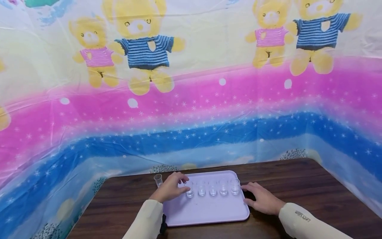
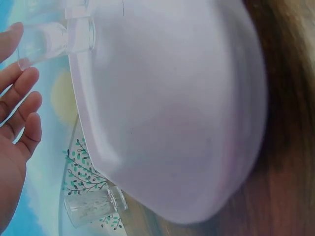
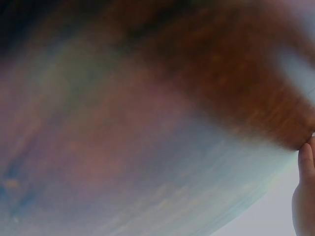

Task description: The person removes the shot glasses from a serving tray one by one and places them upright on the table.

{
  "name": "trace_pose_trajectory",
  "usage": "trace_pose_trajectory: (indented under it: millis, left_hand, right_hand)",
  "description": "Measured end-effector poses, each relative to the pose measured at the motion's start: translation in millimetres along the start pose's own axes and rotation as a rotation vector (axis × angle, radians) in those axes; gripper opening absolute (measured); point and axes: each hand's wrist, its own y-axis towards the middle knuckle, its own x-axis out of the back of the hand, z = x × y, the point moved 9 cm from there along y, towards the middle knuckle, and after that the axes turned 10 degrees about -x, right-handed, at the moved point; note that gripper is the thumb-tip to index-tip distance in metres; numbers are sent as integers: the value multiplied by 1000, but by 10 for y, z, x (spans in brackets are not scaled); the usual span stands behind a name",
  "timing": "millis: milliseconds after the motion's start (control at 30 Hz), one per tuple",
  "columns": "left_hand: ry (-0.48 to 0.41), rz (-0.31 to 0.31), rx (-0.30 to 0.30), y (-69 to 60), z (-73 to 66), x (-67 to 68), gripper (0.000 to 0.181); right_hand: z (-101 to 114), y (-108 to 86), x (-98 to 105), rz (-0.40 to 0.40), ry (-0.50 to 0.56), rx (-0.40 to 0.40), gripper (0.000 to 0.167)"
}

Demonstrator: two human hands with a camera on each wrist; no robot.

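A row of several small clear glasses stands across the lilac tray. At the row's left end, my left hand pinches the rim of one glass between thumb and forefinger, the other fingers loosely bent. That glass is upright, its base on the tray. My right hand lies low at the tray's right edge, fingers extended toward the rim beside the rightmost glass; whether they touch the tray cannot be told. Only a bit of its fingers shows in the blurred right wrist view.
Another clear glass stands on the dark wooden table, off the tray's back left corner. Behind the table hangs a curtain printed with bears, close to its back edge.
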Motion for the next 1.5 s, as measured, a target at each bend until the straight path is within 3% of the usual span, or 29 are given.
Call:
trace_pose_trajectory:
  millis: [100,367,833,1067,1500]
  left_hand:
    - [3,-7,-14,8,-7,6,26]
    - [14,-27,16,-63,45,98,22]
    - [41,-141,104,-348,278,617,15]
    - [69,-171,138,-517,410,795,16]
    - [90,-180,202,-737,610,825,14]
  right_hand:
    - [-1,11,0,-1,2,-5,46]
    - [-21,27,-21,13,1,-11,47]
    - [-7,40,-31,19,11,0,46]
    - [-16,24,-20,19,4,-3,46]
    - [-35,40,-48,26,1,-20,47]
